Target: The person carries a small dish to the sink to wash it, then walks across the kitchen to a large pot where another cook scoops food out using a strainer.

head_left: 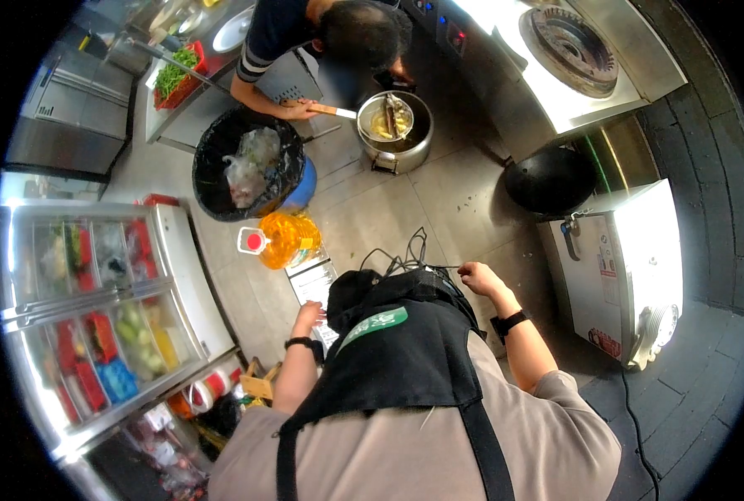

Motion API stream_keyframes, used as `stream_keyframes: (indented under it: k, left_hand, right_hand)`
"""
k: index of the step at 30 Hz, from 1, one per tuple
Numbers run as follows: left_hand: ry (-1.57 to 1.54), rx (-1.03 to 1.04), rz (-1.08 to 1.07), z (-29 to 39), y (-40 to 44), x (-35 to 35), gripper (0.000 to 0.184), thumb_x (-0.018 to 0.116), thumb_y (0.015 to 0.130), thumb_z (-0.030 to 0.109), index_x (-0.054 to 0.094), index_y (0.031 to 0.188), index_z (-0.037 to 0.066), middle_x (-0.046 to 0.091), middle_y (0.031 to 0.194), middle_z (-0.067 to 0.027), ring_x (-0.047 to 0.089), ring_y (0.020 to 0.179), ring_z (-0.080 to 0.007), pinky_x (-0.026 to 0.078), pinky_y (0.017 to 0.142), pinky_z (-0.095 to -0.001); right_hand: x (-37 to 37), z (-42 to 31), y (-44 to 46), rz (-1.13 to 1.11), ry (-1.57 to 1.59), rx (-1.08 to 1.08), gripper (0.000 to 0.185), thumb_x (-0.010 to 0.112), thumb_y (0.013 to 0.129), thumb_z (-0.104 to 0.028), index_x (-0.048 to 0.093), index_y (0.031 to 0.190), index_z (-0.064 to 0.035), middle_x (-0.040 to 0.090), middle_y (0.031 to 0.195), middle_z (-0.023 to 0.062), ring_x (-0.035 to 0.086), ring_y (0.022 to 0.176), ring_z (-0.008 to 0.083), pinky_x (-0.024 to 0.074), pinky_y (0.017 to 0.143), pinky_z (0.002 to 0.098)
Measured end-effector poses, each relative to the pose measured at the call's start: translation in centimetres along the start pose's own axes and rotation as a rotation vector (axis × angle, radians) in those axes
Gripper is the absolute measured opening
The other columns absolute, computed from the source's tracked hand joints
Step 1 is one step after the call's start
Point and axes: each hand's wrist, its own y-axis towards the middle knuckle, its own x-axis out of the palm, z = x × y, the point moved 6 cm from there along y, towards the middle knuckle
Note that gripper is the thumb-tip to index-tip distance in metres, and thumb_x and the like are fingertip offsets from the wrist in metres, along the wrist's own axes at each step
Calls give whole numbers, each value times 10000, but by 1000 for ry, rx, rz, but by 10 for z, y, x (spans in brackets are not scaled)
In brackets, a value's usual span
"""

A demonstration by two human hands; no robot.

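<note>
My left hand (309, 316) hangs beside the black apron (388, 359), above a white paper or label on the floor, its fingers loosely bent and partly apart. On the other side, my right hand (479, 277) is near thin black cables (401, 257), with loosely curled fingers and no object visible in it. An oil jug (288, 240) with a red cap stands in front of my left hand. Further ahead, another person (263, 63) leans over a metal pot (409, 150) and holds a wooden-handled strainer (383, 119) with food in it.
A lined bin (213, 159) stands ahead on the left, near a red basket of greens (178, 79). A glass-front fridge (113, 309) is at left. On the right are a stove (555, 92), a black wok (549, 179) and a white cabinet (589, 267).
</note>
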Motion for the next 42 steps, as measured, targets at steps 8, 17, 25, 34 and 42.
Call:
stream_keyframes:
  k: [8, 17, 25, 34, 42]
  left_hand:
    - [-9, -21, 1, -4, -1, 1, 246, 549, 865, 277, 549, 977, 57, 594, 841, -68, 584, 695, -189, 498, 635, -369]
    - [6, -27, 10, 0, -3, 0, 256, 547, 863, 281, 552, 999, 64, 596, 857, -69, 586, 705, -192, 498, 648, -365]
    - [-11, -27, 11, 3, -7, 1, 257, 547, 861, 276, 549, 1005, 64, 595, 863, -69, 577, 698, -193, 489, 636, -360]
    - [12, -12, 11, 6, -7, 3, 280, 535, 874, 265, 548, 1055, 51, 595, 866, -74, 581, 726, -194, 496, 649, -356]
    - [5, 11, 4, 5, -7, 3, 296, 537, 877, 282, 557, 1053, 46, 598, 873, -76, 586, 732, -199, 503, 659, -359]
  right_hand:
    - [1, 0, -1, 9, -13, -26, 273, 570, 749, -169, 670, 962, -32, 662, 944, 200, 623, 929, 357, 487, 838, 404]
    - [1, -3, -1, 2, -8, -11, 283, 570, 743, -178, 671, 967, -37, 660, 942, 205, 625, 922, 359, 489, 828, 405]
    - [1, -1, 1, 11, -9, -18, 294, 571, 742, -178, 667, 980, -37, 658, 948, 208, 623, 930, 362, 487, 837, 404]
    - [2, 0, 3, -6, -21, 10, 301, 578, 743, -175, 658, 986, -16, 653, 963, 217, 618, 943, 364, 483, 840, 408]
    - [3, 1, 3, -10, -9, -10, 298, 575, 746, -174, 661, 987, -21, 656, 959, 216, 620, 935, 365, 483, 836, 408]
